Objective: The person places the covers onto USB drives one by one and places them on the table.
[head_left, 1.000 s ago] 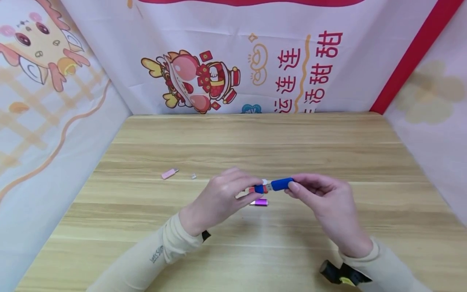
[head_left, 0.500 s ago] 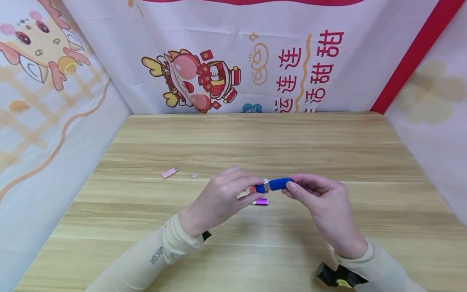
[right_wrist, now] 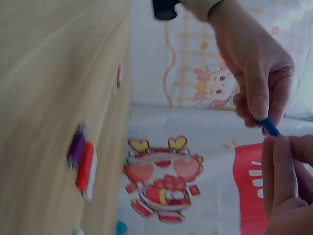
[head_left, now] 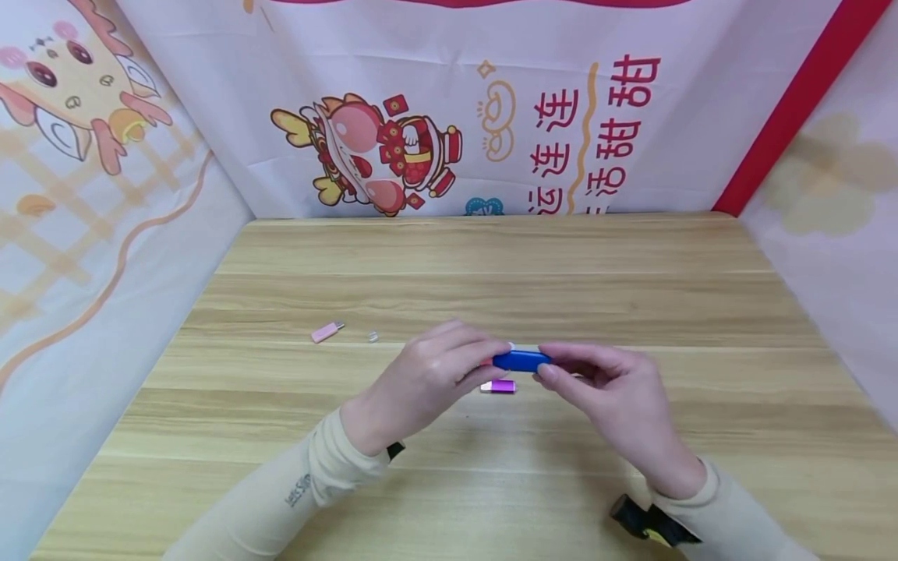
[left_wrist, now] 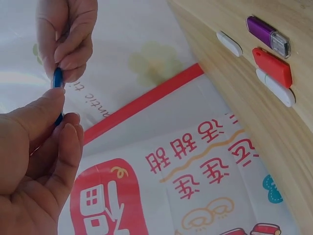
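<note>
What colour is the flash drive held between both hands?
Blue; the flash drive shows best in the head view.

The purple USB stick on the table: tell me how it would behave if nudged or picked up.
The purple USB stick looks rigid and probably light. Lying flat on the wooden table, its boxy body would likely slide rather than roll. Its smooth, small casing may need a fingertip pinch.

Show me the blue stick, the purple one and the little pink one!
blue stick (head_left: 521, 361), head view, middle of its body between both hands
purple stick (head_left: 501, 386), head view, its purple body
pink stick (head_left: 324, 333), head view, its pink body
</note>
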